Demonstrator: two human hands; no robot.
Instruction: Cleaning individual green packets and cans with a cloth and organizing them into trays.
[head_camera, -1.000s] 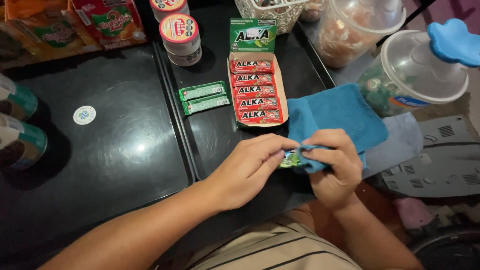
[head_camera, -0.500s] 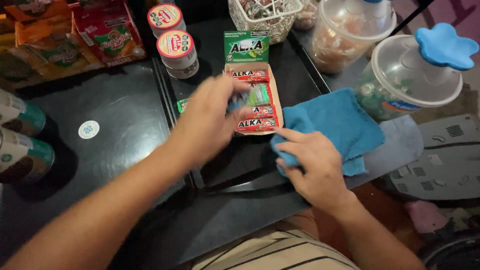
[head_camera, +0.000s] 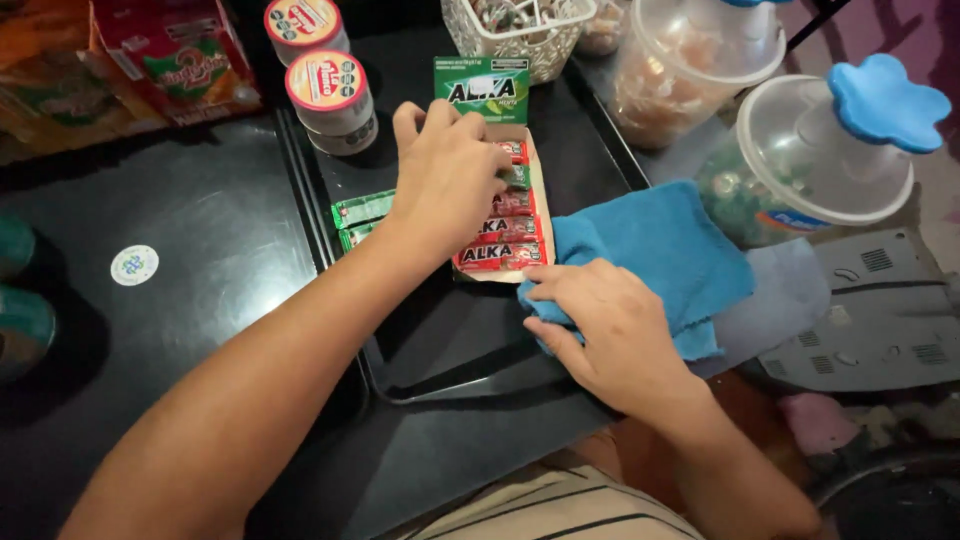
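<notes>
My left hand (head_camera: 450, 170) reaches across the black tray (head_camera: 440, 350) to an open cardboard display box (head_camera: 505, 262) of red candy packs. Its fingertips press a small green candy pack (head_camera: 517, 178) into the row of red packs. My right hand (head_camera: 610, 330) lies on the near corner of a blue cloth (head_camera: 660, 245) at the tray's right edge, with its fingers curled on the fabric. Two more green packs (head_camera: 360, 210) lie flat on the tray, left of my left wrist.
Two red-lidded jars (head_camera: 330, 95) and a green carton (head_camera: 482, 88) stand at the tray's back. A white wire basket (head_camera: 520, 30) and two clear plastic jars (head_camera: 830, 160) stand at the right. Snack bags (head_camera: 170, 60) lie at the back left, on the black counter (head_camera: 150, 330).
Both hands held the green pack in the blue cloth near my body. My left hand has carried the pack up to the display box, while my right hand stayed on the cloth.
</notes>
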